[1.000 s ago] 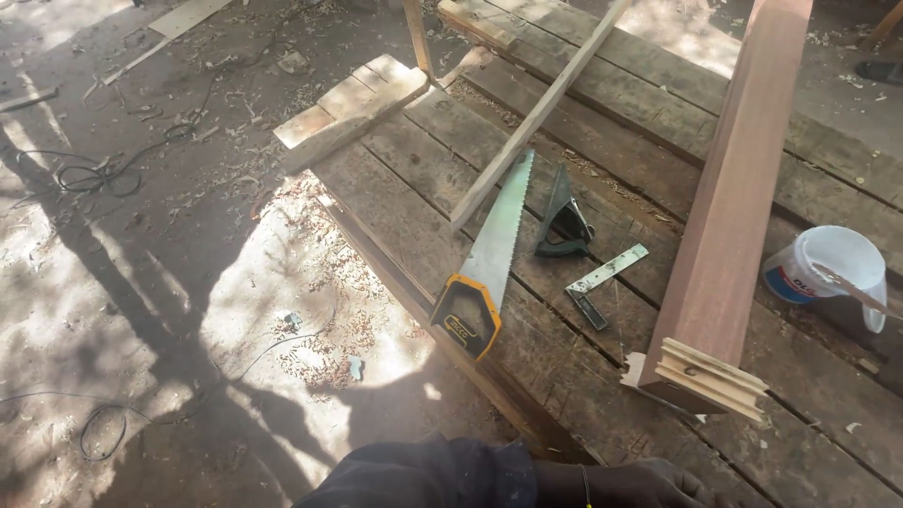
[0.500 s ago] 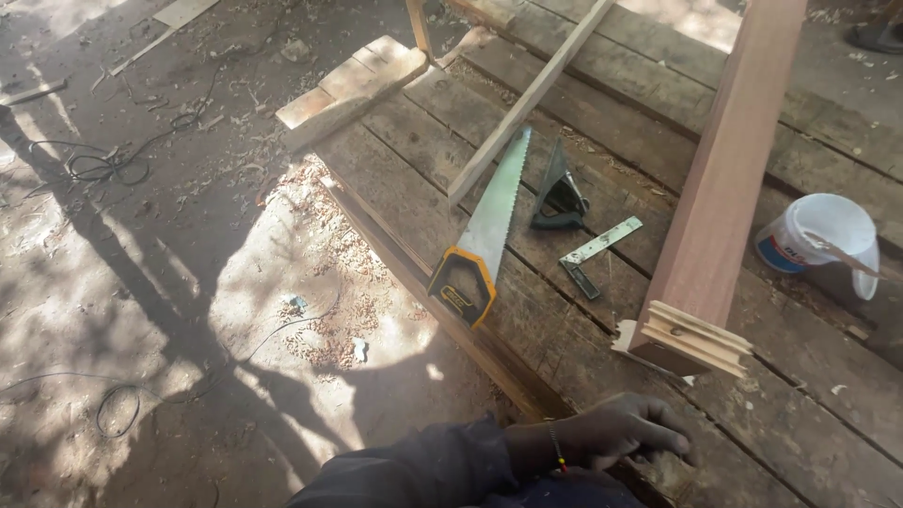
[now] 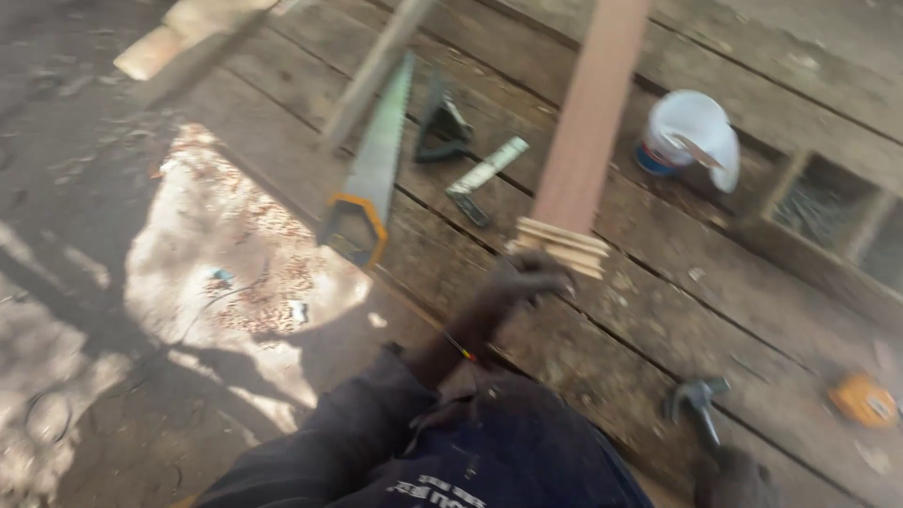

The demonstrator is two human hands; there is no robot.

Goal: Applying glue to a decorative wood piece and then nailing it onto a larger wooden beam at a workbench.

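Note:
A long reddish-brown moulded board (image 3: 588,132) lies across the plank workbench (image 3: 658,282), its stepped pale end (image 3: 560,246) towards me. My left hand (image 3: 524,280) reaches out on a dark sleeve, and its spread fingers touch the bench right under that end. At the lower right edge my right hand (image 3: 736,478) is mostly cut off. It sits at the handle end of a hammer (image 3: 698,400) that lies on the bench, and looks closed on it. The picture is blurred.
A handsaw (image 3: 369,183) with a yellow and black handle lies at the bench's left edge, beside a wooden stick (image 3: 376,66), a black tool (image 3: 440,120) and a try square (image 3: 484,174). Farther right are a white tub (image 3: 694,136), a box of nails (image 3: 828,212) and an orange tape measure (image 3: 865,400). Sawdust (image 3: 235,263) covers the ground.
The view has swung right and down, which brings the nail box, hammer and tape measure into sight. My left hand has moved forward up to the board's end.

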